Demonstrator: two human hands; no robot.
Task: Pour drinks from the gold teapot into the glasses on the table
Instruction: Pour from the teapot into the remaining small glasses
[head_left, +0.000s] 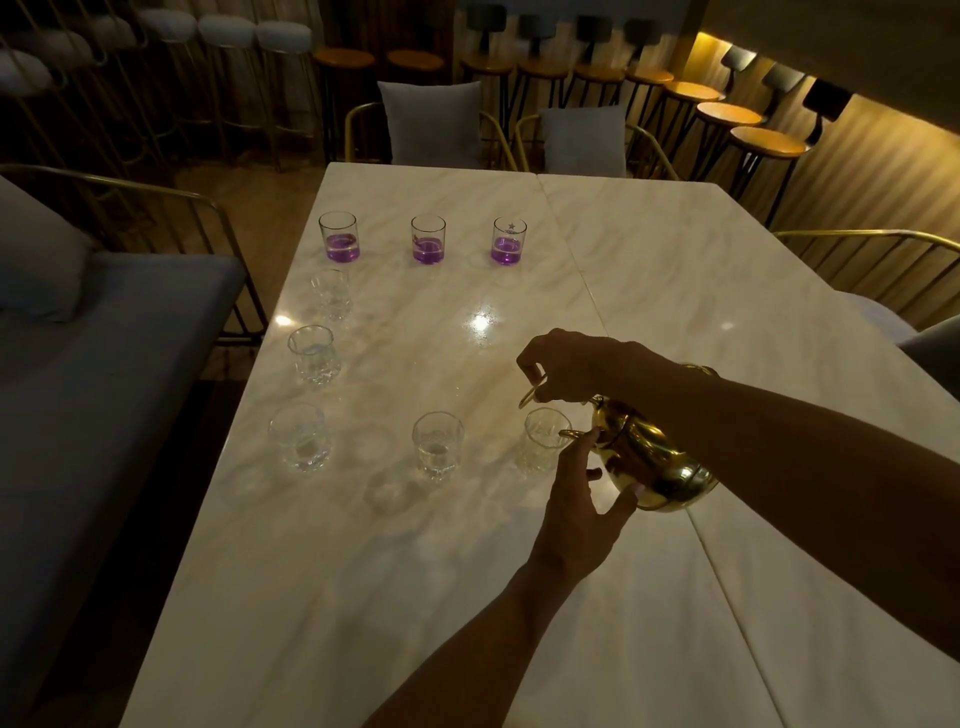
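The gold teapot (657, 465) is tilted above the marble table (675, 291), its spout at the rim of a clear cut glass (540, 441). My right hand (569, 366) pinches a gold curved part at the pot's top. My left hand (584, 491) presses against the pot's belly, thumb by the spout. Further clear cut glasses stand at the front middle (438, 444), the front left (299, 436) and up the left side (313, 354) (330, 293). Three straight tumblers with purple liquid (339, 236) (428, 240) (509, 240) line the back.
A grey cushioned bench (104, 364) with a gold frame runs along the left of the table. Chairs with grey cushions (431, 122) stand at the far end, and a gold-framed chair (883, 270) at the right. Bar stools (769, 143) line the back wall.
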